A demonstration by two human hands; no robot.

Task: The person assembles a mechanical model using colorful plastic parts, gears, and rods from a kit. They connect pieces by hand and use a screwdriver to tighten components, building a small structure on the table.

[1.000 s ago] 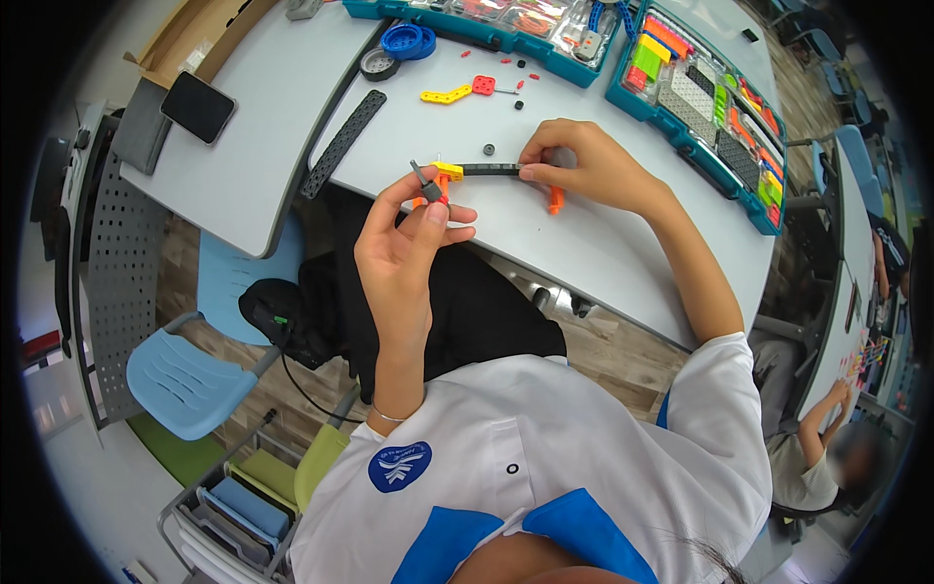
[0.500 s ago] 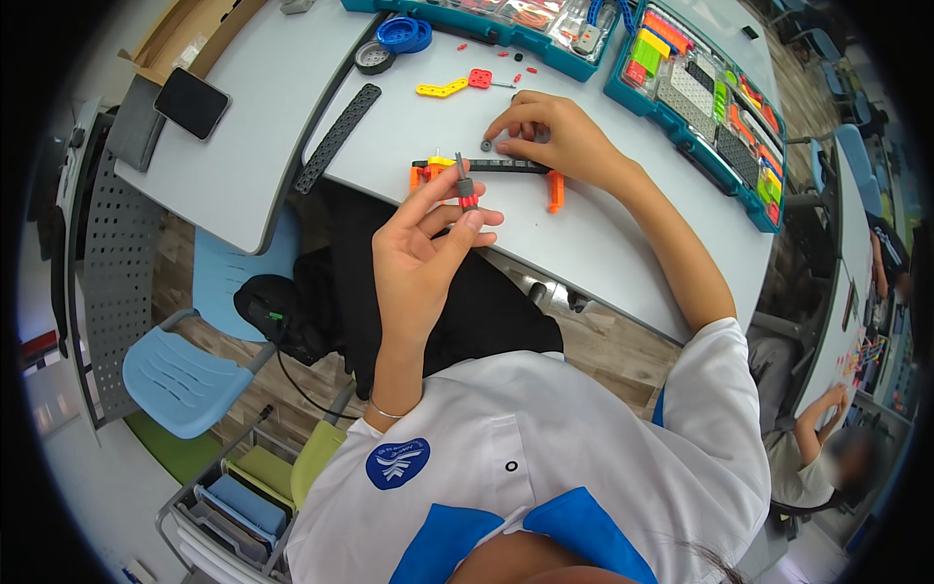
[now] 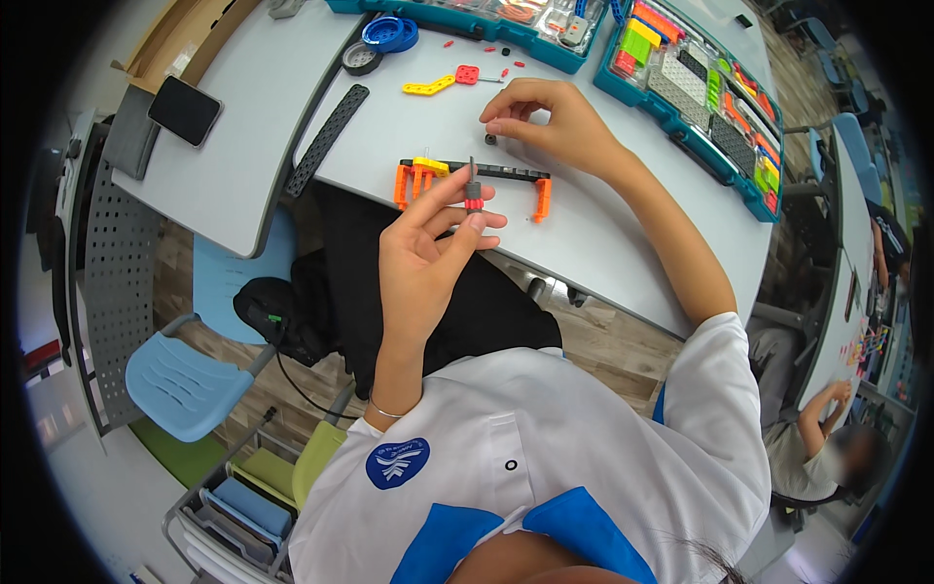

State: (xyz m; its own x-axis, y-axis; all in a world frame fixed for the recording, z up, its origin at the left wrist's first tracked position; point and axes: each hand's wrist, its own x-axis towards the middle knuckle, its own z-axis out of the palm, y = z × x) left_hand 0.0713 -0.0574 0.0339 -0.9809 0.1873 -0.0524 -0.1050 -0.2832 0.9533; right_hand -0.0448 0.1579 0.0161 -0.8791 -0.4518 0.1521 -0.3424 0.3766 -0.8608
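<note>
My left hand (image 3: 425, 255) is closed in a pinch around a thin grey axle (image 3: 473, 171), held upright above the table's front edge. A dark grey collar and red pieces (image 3: 475, 205) sit on the axle. Over the table, my right hand (image 3: 555, 122) is bent with thumb and fingers pinched, and a small dark round collar (image 3: 490, 139) is at its fingertips. Between the hands and partly behind the left fingers stands a built frame: a black beam (image 3: 511, 172) with orange legs (image 3: 542, 200) and a yellow piece (image 3: 428, 166) on it.
Beyond lie a yellow angled beam with a red block (image 3: 467, 74) and several small red pegs. Blue wheel rims (image 3: 389, 35), a black ring (image 3: 362, 58) and a long dark perforated beam (image 3: 328, 141) are at left. Teal parts cases (image 3: 632, 92) line the far side; a phone (image 3: 185, 110) lies left.
The small collar has shifted slightly right on the table along with my right hand's fingertips. My left hand keeps its hold on the axle. The whole view has shifted a little.
</note>
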